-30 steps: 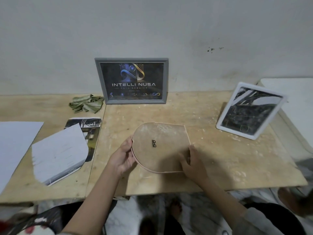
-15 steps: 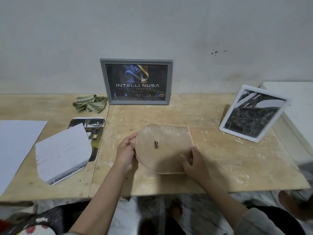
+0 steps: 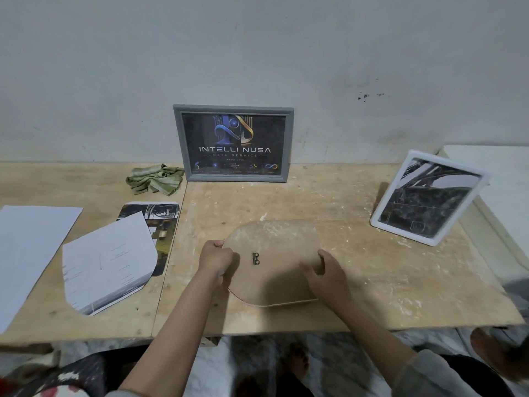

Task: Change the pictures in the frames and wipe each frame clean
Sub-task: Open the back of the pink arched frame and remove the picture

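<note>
A rounded frame (image 3: 274,247) lies face down on the wooden table (image 3: 372,276), its brown backing board up, with a small metal hanger (image 3: 256,258) at the middle. My left hand (image 3: 215,259) grips its left edge, fingers curled over the rim. My right hand (image 3: 325,272) holds the right side, fingers curled on the board. A grey frame (image 3: 233,143) with a dark logo picture leans on the wall. A white frame (image 3: 426,196) with a dark picture stands at the right. A green cloth (image 3: 154,179) lies left of the grey frame.
Cut paper prints lie on the left: a rounded white sheet (image 3: 106,262) over a dark picture (image 3: 160,216), and a plain white sheet (image 3: 25,245) at the far left. A white surface (image 3: 492,173) borders the table's right end. The table's front edge is near my forearms.
My left hand closed tighter on the frame's left edge. My right hand shifted up along the right side of the board. The frame barely moved.
</note>
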A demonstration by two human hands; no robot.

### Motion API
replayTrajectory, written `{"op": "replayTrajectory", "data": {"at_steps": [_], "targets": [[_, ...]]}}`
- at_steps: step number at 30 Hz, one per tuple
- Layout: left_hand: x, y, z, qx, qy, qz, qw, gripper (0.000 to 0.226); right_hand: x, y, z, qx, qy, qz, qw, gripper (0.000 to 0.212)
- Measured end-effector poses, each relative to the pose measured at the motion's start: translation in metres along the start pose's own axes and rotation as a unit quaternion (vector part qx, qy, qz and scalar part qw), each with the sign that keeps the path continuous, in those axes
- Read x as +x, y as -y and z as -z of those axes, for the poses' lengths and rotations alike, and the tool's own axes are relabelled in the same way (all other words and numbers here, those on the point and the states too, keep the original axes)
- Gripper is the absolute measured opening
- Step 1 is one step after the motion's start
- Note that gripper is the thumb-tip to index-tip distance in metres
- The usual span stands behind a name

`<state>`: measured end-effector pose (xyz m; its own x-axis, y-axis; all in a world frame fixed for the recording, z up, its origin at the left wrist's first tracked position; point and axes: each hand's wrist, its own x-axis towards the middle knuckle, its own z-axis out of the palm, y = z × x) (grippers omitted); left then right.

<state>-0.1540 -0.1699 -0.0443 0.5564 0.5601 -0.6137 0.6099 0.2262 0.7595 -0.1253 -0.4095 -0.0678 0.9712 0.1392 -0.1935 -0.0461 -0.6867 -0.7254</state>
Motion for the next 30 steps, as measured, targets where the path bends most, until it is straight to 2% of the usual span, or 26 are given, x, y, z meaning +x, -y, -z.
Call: {"op": "replayTrajectory", "data": {"at_steps": [4, 8, 13, 18, 21, 25, 30], "targets": [[-0.006, -0.005, 0.008, -0.054, 0.015, 0.017, 0.998, 0.025, 0.0, 0.002, -0.001, -0.003, -0.012, 0.009, 1.0, 0.062], [-0.005, -0.01, 0.019, -0.089, 0.014, 0.011, 0.996, 0.033, 0.004, 0.006, -0.002, 0.042, -0.022, -0.012, 0.999, 0.048], [-0.011, -0.017, 0.026, 0.002, -0.022, -0.081, 0.997, 0.032, 0.006, 0.016, -0.002, 0.138, -0.017, -0.05, 0.989, 0.043], [-0.032, -0.029, -0.001, 0.106, -0.01, -0.156, 0.982, 0.05, 0.003, 0.016, 0.018, 0.177, -0.072, -0.08, 0.978, 0.04], [-0.055, -0.029, -0.033, 0.181, 0.017, -0.192, 0.964, 0.05, -0.002, -0.001, 0.043, 0.136, -0.094, -0.087, 0.982, 0.046], [-0.085, -0.013, -0.098, 0.238, 0.093, -0.21, 0.944, 0.035, -0.008, -0.04, 0.086, 0.039, -0.119, -0.119, 0.985, 0.055], [-0.104, 0.019, -0.188, 0.364, 0.172, -0.209, 0.891, 0.061, -0.02, -0.099, 0.144, -0.099, -0.121, -0.172, 0.973, 0.065]]}}
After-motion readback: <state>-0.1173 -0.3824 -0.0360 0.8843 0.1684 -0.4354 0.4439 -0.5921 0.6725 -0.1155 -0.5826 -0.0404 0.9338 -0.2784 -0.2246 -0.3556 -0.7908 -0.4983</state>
